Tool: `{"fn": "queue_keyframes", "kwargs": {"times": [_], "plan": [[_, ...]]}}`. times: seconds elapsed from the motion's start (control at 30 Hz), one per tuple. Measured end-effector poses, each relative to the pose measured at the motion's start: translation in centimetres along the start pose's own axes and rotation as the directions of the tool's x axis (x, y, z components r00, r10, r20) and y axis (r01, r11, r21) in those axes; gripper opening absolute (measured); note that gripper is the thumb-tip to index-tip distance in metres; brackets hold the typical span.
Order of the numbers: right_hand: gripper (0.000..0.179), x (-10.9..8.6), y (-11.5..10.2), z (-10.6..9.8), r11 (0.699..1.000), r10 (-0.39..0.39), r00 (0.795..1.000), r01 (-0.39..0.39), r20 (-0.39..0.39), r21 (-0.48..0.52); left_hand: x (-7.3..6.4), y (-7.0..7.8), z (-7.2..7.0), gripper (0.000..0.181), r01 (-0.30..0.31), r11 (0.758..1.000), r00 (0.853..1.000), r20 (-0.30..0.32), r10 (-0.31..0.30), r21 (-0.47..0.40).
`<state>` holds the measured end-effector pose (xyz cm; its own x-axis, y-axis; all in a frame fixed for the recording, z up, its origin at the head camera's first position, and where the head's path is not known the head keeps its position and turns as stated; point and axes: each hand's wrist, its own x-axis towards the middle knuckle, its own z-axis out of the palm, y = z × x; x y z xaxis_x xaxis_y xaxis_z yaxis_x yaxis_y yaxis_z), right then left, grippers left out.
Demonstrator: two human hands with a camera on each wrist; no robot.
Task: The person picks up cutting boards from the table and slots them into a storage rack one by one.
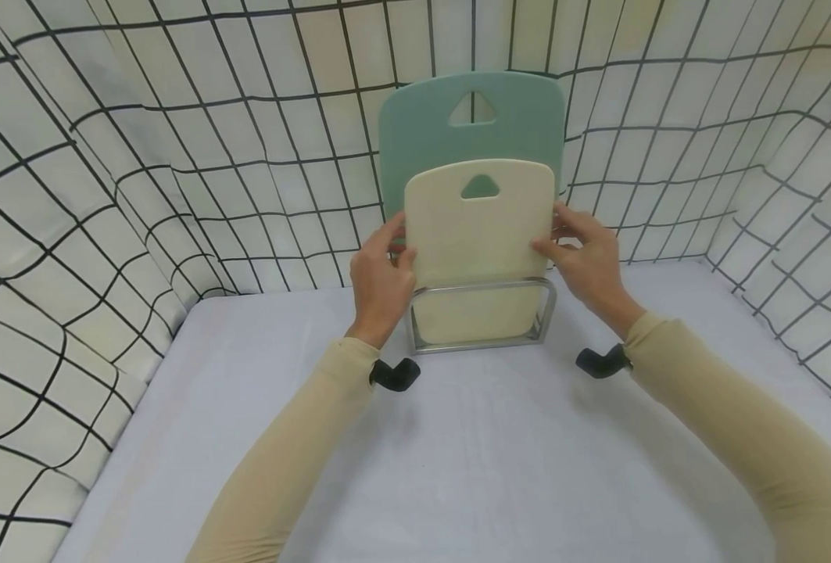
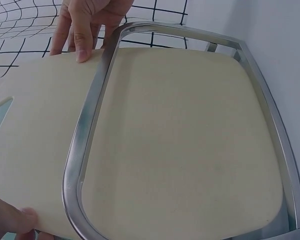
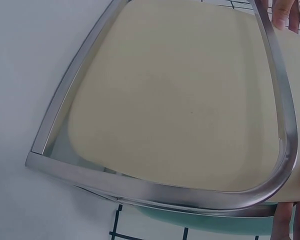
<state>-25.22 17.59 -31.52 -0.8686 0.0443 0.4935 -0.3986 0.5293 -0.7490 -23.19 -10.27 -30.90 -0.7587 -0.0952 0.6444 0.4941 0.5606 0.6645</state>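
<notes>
A cream cutting board [image 1: 480,234] stands upright in a silver metal rack [image 1: 481,344], its lower part behind the rack's front bar. My left hand [image 1: 381,274] pinches its left edge, thumb on the front face and fingers behind. On the opposite edge my right hand [image 1: 587,254] pinches it the same way. Behind it rises a larger green cutting board [image 1: 415,129] with a triangular handle hole; its lower part is hidden. In the left wrist view the cream board [image 2: 180,135] shows through the rack's frame [image 2: 75,165].
A white cloth [image 1: 443,469] covers the surface under the rack. White walls with a black grid [image 1: 267,156] stand at the back and both sides. A black wrist mount sticks out inward from the left sleeve [image 1: 316,422] and from the right sleeve [image 1: 725,414].
</notes>
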Motion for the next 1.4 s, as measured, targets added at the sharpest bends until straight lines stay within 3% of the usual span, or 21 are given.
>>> {"fn": "queue_keyframes", "kwargs": {"times": [0.4, 0.9, 1.4], "plan": [[0.063, 0.2, 0.0, 0.0, 0.999, -0.015, 1.000, 0.015, -0.007, -0.036, 0.0, -0.3, 0.0, 0.055, -0.016, 0.999, 1.000, 0.014, 0.017, -0.028], [0.065, 0.2, 0.2, -0.3, 0.997, 0.025, 0.999, -0.023, 0.033, -0.071, -0.2, -0.4, -0.4, 0.059, -0.027, 0.999, 0.999, 0.039, 0.028, -0.033], [0.071, 0.3, 0.1, -0.7, 0.997, 0.044, 0.998, -0.042, 0.038, -0.064, -0.5, -0.9, -1.3, 0.054, -0.002, 0.999, 0.999, 0.042, 0.001, 0.035]]}}
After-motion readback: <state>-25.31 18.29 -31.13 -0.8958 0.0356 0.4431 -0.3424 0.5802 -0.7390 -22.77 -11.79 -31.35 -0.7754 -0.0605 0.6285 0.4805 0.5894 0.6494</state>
